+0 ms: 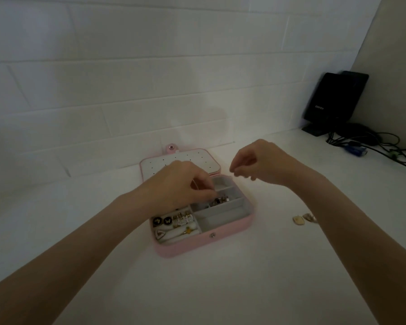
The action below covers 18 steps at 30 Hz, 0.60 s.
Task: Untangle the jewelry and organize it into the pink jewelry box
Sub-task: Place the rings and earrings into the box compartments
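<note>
In front of me stretches a white tabletop (220, 277), backed by a white brick-pattern wall (127, 78). At the far right corner a black rectangular speaker (331, 99) leans by the wall, with a tangle of dark cables (370, 141) trailing beside it. Near the middle of the table lies the pink jewelry box (197, 248), open, its lid (197, 158) folded back toward the wall and showing a white panel dotted with small holes. The grey-lined tray inside is split into compartments: the front-left ones hold black round earrings (162, 220), sparkly gold pieces and a pink-edged heart-shaped piece (159, 233), while a middle compartment holds a small heap of gold and silver jewelry (219, 200). My left hand (181, 181) hovers over the back of the box, fingers curled down with the tips pinched together right above that heap; what they pinch is too small to tell. My right hand (258, 160) is raised just beyond the box's right rear corner, fingertips bunched in a narrow pinch, and I cannot tell if anything is between them. To the right of the box, well apart from it, two small pale shell-like pieces (304, 218) lie on the table beside my right forearm.
</note>
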Tool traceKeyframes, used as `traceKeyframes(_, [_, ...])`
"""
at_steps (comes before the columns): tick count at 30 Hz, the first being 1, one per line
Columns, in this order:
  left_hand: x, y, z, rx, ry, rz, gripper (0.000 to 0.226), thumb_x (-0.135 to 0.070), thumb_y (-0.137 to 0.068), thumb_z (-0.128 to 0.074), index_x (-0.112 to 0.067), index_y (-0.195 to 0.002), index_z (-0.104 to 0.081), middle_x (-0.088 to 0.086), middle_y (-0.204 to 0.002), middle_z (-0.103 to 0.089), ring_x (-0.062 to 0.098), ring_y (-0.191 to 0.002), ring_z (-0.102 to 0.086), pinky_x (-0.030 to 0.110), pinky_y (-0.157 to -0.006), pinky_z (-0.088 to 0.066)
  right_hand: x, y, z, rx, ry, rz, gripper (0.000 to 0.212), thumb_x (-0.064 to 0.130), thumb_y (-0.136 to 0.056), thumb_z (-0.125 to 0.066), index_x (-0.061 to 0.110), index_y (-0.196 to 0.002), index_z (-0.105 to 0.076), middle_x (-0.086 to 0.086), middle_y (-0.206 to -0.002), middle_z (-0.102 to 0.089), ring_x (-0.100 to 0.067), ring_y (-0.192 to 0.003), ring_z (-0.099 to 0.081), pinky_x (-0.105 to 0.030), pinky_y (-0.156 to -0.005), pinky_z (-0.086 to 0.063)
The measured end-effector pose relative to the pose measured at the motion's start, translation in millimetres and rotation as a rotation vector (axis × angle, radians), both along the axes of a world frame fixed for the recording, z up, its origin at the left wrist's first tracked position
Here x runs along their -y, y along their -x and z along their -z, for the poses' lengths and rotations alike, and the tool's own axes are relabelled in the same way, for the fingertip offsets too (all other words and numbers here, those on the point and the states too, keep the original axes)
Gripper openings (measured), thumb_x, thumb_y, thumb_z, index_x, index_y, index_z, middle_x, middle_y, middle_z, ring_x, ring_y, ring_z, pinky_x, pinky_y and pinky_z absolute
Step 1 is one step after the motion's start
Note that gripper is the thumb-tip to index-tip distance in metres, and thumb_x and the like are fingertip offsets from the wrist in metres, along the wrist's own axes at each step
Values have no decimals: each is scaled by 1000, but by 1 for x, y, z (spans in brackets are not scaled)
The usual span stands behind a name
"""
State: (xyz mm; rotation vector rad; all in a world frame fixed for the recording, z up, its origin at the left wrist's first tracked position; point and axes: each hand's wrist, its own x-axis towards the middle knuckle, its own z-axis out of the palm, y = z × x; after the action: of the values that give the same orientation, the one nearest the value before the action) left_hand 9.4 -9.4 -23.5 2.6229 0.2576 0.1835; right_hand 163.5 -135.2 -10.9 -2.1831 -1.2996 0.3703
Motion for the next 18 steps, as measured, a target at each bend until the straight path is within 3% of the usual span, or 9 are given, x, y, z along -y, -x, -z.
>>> traceKeyframes(3, [0, -1, -1, 28, -3, -13, 12, -28, -87, -62, -26, -91, -73, -25, -76, -62, -8, -77, -59, 5, -71, -45, -9, -8, 14, 114, 93, 59, 15, 15, -89, -61, 14, -101, -69, 0, -93, -65, -5, -69, -54, -13, -59, -39])
traceKeyframes(6, [0, -2, -2, 51, -4, -42, 13, -23, -88, -61, -24, -92, -73, -23, -76, -61, -7, -78, -60, 7, -73, -46, -16, -7, 32, 137, 161, 61, 21, 23, -88, -62, 16, -107, -69, -4, -104, -62, -11, -81, -53, -17, -65, -38])
traceKeyframes(10, [0, -2, -1, 36, 23, -50, 13, -22, -88, -60, -23, -92, -72, -20, -77, -63, -5, -78, -61, 9, -71, -48, -11, -10, 34, 147, 104, 106, 11, 4, -82, -63, 7, -88, -72, -6, -89, -67, -12, -76, -56, -13, -59, -41])
traceKeyframes(13, [2, -4, 0, 53, 49, -61, 12, -22, -88, -61, -24, -90, -73, -19, -76, -65, -5, -75, -62, 6, -68, -47, 0, -14, 31, 105, 119, 138, 11, -1, -78, -66, 7, -84, -71, 2, -73, -60, -11, -68, -56, -8, -53, -40])
traceKeyframes(18, [13, -9, -2, 124, 103, -65, 12, -18, -87, -61, -24, -86, -72, -18, -73, -65, -8, -67, -59, 3, -64, -42, 25, -20, 18, -143, -58, 232, 17, -6, -76, -67, 10, -72, -65, -1, -66, -64, -8, -53, -63, -11, -54, -47])
